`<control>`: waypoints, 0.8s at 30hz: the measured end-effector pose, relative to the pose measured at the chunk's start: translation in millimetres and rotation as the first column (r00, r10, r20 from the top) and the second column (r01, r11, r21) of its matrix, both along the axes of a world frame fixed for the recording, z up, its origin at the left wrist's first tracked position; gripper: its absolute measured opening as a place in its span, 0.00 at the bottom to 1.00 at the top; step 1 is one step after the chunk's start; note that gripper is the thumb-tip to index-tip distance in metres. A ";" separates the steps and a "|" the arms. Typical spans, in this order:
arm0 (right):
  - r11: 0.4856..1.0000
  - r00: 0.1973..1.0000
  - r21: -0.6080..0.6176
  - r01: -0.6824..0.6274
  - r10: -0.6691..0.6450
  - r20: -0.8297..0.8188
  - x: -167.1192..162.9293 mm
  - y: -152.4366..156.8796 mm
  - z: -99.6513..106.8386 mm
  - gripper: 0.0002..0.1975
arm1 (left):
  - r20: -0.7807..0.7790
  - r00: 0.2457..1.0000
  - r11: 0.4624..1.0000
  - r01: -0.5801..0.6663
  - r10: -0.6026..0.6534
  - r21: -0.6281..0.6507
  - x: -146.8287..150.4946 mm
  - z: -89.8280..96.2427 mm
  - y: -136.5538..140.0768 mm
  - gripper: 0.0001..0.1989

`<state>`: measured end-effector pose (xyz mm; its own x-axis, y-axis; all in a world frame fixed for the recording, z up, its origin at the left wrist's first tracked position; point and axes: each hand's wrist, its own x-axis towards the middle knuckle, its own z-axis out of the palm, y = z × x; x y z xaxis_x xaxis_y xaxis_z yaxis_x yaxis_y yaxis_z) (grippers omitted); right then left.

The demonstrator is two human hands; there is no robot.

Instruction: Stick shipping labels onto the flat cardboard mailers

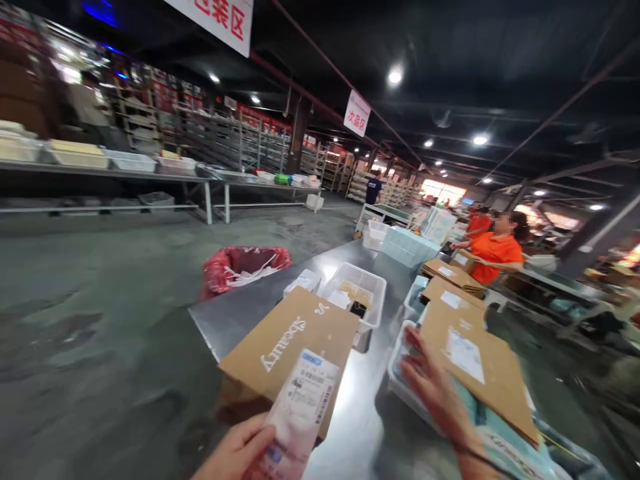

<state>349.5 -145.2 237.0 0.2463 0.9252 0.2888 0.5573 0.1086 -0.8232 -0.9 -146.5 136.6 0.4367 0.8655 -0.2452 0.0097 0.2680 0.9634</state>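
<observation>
A flat package with a printed shipping label (305,400) is gripped at its lower left by my left hand (245,447), thumb on top. Just behind it stands a brown cardboard box (280,333) with white "beauty" lettering, on the metal table. My right hand (433,383) holds nothing; its fingers are apart, over the edge of a white plastic bin (400,373). Beside that hand lie flat cardboard pieces (495,367) with white labels, resting on light-blue packets (515,447).
A white perforated basket (377,297) with small items sits beyond the box on the metal table (365,393). A red-lined waste bin (215,273) stands at left. One person in orange (495,250) works at right. Further tables with trays (80,157) stand at far left.
</observation>
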 end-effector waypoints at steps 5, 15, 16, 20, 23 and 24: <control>0.835 0.862 -0.229 -0.500 0.454 -0.225 -142.1 19.7 -39.3 0.11 | -0.050 0.998 0.997 0.028 -0.025 0.068 -12.5 2.3 -10.6 0.37; 0.885 0.883 -0.124 -0.450 0.420 -0.208 -198.6 9.5 -96.3 0.19 | -0.191 0.935 0.954 -0.292 0.300 0.070 -22.6 37.9 13.7 0.26; 0.899 0.899 -0.104 -0.426 0.408 -0.159 -198.6 14.4 -97.5 0.17 | -0.211 0.928 0.952 -0.300 0.307 0.065 -21.7 35.3 17.7 0.27; 0.956 0.949 -0.109 -0.272 0.286 0.136 -184.0 59.8 -96.3 0.16 | -0.260 0.928 0.963 -0.268 0.266 0.026 -31.5 2.8 27.0 0.27; 0.987 0.868 -0.121 -0.102 0.148 0.474 -165.6 103.6 -90.8 0.11 | -0.239 0.962 0.987 -0.150 0.134 -0.050 -51.2 -25.2 18.1 0.23; 0.989 0.822 -0.128 -0.075 0.134 0.553 -159.9 115.6 -89.7 0.10 | -0.231 0.967 0.989 -0.130 0.110 -0.074 -60.1 -32.2 12.0 0.22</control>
